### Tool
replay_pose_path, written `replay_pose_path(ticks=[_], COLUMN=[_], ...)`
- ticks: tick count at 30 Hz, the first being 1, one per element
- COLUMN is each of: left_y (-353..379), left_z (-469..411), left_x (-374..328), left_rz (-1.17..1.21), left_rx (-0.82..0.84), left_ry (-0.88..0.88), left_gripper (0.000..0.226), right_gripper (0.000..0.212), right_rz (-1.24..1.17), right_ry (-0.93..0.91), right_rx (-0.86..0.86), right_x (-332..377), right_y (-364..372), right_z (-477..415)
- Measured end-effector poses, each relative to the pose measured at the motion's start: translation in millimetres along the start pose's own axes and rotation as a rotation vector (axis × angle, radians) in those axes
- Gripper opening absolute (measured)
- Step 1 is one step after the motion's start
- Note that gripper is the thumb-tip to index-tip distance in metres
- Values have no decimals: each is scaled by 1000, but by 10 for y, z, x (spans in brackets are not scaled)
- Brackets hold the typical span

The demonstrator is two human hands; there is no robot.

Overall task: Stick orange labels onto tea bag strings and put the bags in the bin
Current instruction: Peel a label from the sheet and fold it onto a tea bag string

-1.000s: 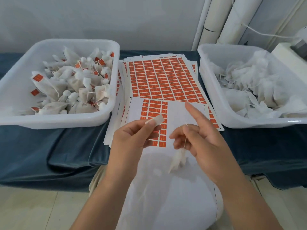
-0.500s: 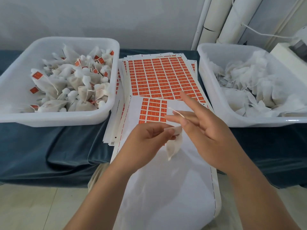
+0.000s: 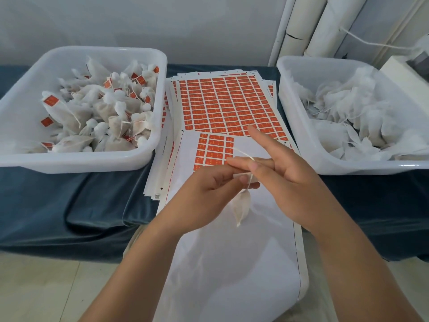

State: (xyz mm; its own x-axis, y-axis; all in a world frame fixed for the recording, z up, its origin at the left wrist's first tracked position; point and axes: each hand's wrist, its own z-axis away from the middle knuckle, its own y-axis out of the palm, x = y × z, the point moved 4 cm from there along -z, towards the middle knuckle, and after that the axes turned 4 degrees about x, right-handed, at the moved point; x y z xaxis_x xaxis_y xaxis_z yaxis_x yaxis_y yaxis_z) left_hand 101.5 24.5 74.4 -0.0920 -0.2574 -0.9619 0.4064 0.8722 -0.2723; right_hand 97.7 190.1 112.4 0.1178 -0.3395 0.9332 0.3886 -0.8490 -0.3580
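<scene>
Centre frame: your left hand and right hand pinch the tea bag string, right forefinger outstretched; the upper-left bin holds labelled bags.

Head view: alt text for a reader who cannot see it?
Right hand pinches a dangling tea bag's string; left hand pinches a label onto it. Labelled bags lie in the left bin, unlabelled bags in the right bin.

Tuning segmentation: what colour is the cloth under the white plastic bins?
Dark teal-blue table cloth; head view.
</scene>
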Motion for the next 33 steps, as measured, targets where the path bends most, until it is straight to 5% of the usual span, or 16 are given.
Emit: replay_pose_path(ticks=[14, 21, 33], left_y=[67, 86, 64], left_z=[42, 52, 31], left_x=[-52, 17, 108], left_rz=[-150, 4, -6], left_rx=[133, 196, -23], left_ry=[-16, 12, -101], left_gripper=[31, 28, 30], right_gripper=[52, 47, 33], right_rz=[117, 72, 169], right_ry=[24, -19, -84], right_rx=[-15, -60, -200], right_x=[-116, -126, -123], right_y=[14, -2, 42], right_z=[-55, -4, 111])
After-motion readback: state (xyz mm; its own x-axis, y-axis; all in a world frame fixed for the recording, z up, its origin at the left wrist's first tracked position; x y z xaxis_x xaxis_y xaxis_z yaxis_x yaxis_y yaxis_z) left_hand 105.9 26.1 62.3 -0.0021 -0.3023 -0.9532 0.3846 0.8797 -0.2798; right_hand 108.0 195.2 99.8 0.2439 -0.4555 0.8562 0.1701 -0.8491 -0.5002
